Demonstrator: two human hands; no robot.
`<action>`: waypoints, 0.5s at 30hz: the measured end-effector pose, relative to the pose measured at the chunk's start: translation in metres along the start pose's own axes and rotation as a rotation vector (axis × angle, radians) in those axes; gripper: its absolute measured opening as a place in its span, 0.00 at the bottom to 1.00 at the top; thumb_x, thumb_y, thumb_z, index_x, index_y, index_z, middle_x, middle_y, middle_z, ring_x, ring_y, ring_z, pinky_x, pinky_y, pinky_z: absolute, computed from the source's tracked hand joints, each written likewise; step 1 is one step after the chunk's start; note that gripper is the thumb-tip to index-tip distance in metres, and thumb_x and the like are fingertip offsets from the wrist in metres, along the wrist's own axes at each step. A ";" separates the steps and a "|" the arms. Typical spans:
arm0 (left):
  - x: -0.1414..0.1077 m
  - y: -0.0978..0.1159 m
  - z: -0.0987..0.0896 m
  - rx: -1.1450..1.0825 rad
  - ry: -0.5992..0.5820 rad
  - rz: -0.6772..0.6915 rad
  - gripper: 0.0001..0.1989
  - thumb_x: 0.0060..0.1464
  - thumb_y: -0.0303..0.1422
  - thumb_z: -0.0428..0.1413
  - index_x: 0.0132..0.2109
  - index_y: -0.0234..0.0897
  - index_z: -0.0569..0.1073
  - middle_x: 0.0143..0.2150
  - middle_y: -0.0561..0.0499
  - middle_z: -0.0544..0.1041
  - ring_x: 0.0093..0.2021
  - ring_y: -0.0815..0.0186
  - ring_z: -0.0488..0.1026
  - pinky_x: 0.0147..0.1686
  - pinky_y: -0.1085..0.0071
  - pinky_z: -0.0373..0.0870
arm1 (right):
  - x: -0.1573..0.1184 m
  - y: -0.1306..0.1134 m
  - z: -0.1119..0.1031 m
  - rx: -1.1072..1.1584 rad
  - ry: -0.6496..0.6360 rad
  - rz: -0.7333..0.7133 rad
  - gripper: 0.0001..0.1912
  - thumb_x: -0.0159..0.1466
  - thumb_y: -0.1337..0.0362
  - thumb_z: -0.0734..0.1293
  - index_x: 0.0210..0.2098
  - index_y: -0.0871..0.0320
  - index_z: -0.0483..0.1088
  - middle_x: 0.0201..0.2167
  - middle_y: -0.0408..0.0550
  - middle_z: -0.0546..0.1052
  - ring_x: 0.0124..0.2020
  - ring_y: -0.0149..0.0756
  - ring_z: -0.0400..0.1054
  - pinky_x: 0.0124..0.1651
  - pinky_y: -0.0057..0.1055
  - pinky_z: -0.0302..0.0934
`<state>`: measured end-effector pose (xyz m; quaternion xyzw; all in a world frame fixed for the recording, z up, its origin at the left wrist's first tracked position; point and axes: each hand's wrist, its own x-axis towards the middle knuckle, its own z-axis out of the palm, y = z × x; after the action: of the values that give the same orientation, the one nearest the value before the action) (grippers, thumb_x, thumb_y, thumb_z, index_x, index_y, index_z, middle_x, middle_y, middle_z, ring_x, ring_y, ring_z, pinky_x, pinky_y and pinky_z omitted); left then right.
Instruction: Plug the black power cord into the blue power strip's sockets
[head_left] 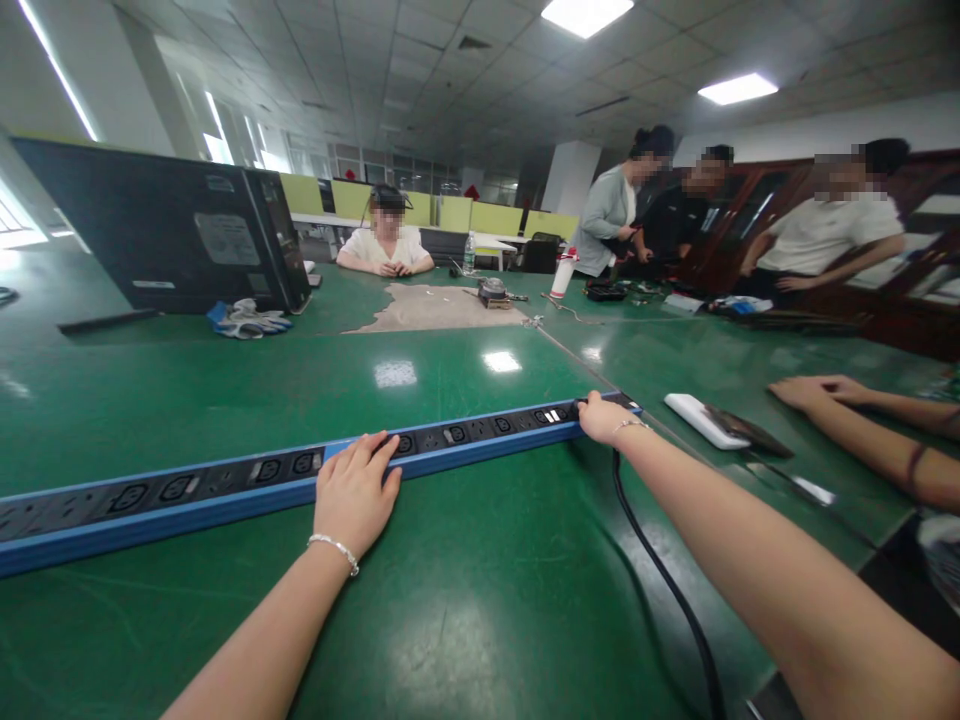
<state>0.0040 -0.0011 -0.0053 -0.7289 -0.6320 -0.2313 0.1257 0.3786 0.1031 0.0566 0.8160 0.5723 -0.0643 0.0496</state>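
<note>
A long blue power strip (439, 462) with black sockets lies across the green table, running from the left edge to right of the middle. My left hand (356, 492) rests on the strip's middle, its fingers spread over the top and near side. Near the strip's right end, my right hand (602, 420) is closed round a black plug (579, 405) at a socket. From under that hand a black cable (660, 565) curves down to the bottom edge. How far the plug sits in the socket is hidden.
A black computer case (202, 235) and gloves (247, 320) are at the back left. A person sits across the table; several stand at the back right. Another person's hands (817, 390) rest at the right, near a white box (705, 420). A bottle (564, 273) stands farther back.
</note>
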 end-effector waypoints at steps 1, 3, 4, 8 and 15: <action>0.000 0.000 0.000 -0.005 0.002 -0.002 0.19 0.57 0.35 0.46 0.54 0.42 0.68 0.56 0.50 0.71 0.57 0.59 0.65 0.54 0.59 0.59 | -0.001 0.000 0.000 0.004 -0.001 0.001 0.22 0.66 0.57 0.47 0.49 0.65 0.58 0.46 0.67 0.72 0.49 0.49 0.69 0.51 0.43 0.57; 0.000 0.001 -0.001 -0.018 0.009 -0.006 0.18 0.57 0.35 0.46 0.54 0.42 0.69 0.56 0.50 0.71 0.57 0.59 0.65 0.54 0.59 0.59 | -0.002 0.000 -0.001 0.014 0.000 0.001 0.21 0.66 0.57 0.47 0.49 0.64 0.58 0.45 0.66 0.73 0.47 0.48 0.69 0.51 0.43 0.57; 0.000 0.001 -0.001 -0.026 0.013 -0.009 0.18 0.57 0.35 0.46 0.54 0.43 0.69 0.56 0.49 0.71 0.56 0.59 0.65 0.54 0.59 0.59 | -0.002 0.000 -0.001 0.018 0.002 -0.001 0.21 0.66 0.57 0.47 0.48 0.64 0.58 0.45 0.66 0.73 0.47 0.48 0.70 0.51 0.43 0.57; 0.001 0.002 -0.003 -0.069 0.012 -0.020 0.18 0.57 0.35 0.47 0.53 0.43 0.69 0.55 0.48 0.71 0.55 0.58 0.66 0.53 0.57 0.60 | -0.002 0.000 0.000 0.029 0.012 -0.003 0.20 0.66 0.58 0.47 0.48 0.63 0.59 0.44 0.65 0.73 0.46 0.47 0.70 0.50 0.42 0.57; 0.001 0.004 -0.005 -0.087 -0.012 -0.047 0.18 0.57 0.36 0.47 0.54 0.44 0.69 0.56 0.49 0.71 0.56 0.57 0.65 0.53 0.55 0.59 | 0.001 0.003 0.003 0.028 0.012 -0.004 0.21 0.66 0.58 0.47 0.49 0.65 0.58 0.44 0.66 0.74 0.46 0.47 0.70 0.49 0.42 0.58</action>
<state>0.0070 -0.0029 -0.0001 -0.7198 -0.6392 -0.2572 0.0844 0.3814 0.1030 0.0529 0.8159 0.5732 -0.0674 0.0345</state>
